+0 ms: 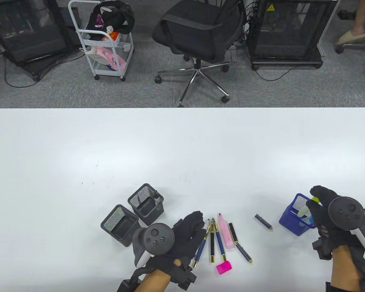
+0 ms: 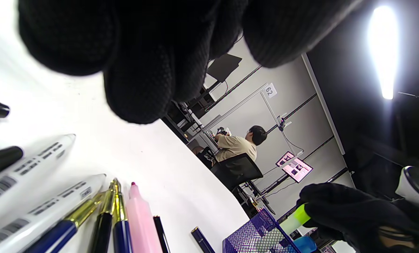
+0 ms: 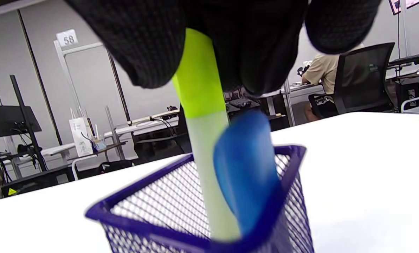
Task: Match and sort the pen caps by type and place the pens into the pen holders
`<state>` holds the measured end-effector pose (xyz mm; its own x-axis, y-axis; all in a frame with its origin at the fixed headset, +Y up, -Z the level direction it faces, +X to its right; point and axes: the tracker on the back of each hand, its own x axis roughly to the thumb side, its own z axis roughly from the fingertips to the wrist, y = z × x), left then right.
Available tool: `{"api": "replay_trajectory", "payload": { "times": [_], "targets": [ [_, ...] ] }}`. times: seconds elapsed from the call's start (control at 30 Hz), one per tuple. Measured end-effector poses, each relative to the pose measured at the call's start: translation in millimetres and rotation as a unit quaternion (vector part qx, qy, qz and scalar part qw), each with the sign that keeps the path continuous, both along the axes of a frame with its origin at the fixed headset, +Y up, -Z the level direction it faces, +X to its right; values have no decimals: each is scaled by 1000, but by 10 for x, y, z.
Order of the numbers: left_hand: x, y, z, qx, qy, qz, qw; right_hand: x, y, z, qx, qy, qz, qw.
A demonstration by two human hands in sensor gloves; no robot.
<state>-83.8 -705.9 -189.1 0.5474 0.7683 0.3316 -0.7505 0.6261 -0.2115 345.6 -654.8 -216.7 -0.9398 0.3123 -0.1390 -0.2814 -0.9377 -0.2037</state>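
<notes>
My right hand (image 1: 318,203) pinches a yellow-green highlighter (image 3: 199,84) by its capped end, its body standing in the blue mesh pen holder (image 3: 153,225) beside a blue highlighter (image 3: 244,168). My left hand (image 1: 197,220) hovers with relaxed fingers (image 2: 139,70) over the near row of pens and holds nothing. That row has several uncapped blue and black gold-trimmed pens (image 1: 212,243), an uncapped pink highlighter (image 1: 226,232) and its pink cap (image 1: 224,268). A dark blue cap (image 1: 263,222) lies alone toward the blue holder (image 1: 287,220). Two white markers (image 2: 26,165) lie under my left hand.
Two black mesh pen holders (image 1: 146,203) (image 1: 120,225) stand left of my left hand; the farther one holds a pen (image 1: 156,196). The white table (image 1: 182,152) stretches far behind. An office chair (image 1: 200,30) and a cart (image 1: 105,39) stand beyond its far edge.
</notes>
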Motion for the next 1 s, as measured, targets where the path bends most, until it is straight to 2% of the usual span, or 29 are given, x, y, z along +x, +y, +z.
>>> {"api": "replay_trajectory", "payload": {
  "times": [0.2,0.37,0.53,0.6,0.7,0.77,0.8,0.83,0.93,1.0],
  "targets": [
    [-10,-2,-5,-3,1,-1,1000,-4,-95,-45,-23,-15,22,999],
    [-11,-6,-8,-4,1,-2,1000,6,-82,-38,-24,-34,36,998],
    [-15,-7,-15,-5,3,-2,1000,-141,169,58,38,-33,48,998],
    [-16,-9,-18,-6,3,-1,1000,-304,297,114,63,-22,46,997],
    [-21,-10,-21,-5,5,-4,1000,-692,386,174,60,17,25,998],
    [-31,-7,-24,-4,6,-6,1000,-989,350,184,43,45,10,998],
    [-42,-3,-26,-3,8,-6,1000,-1247,261,184,9,63,10,998],
    [-50,-1,-26,-2,9,-6,1000,-1355,209,182,-5,72,15,997],
    [-92,-1,-32,-2,14,-6,1000,-1831,-186,122,-97,102,46,989],
    [-112,-7,-38,-4,16,-5,1000,-1999,-404,78,-139,104,57,983]
  ]
}}
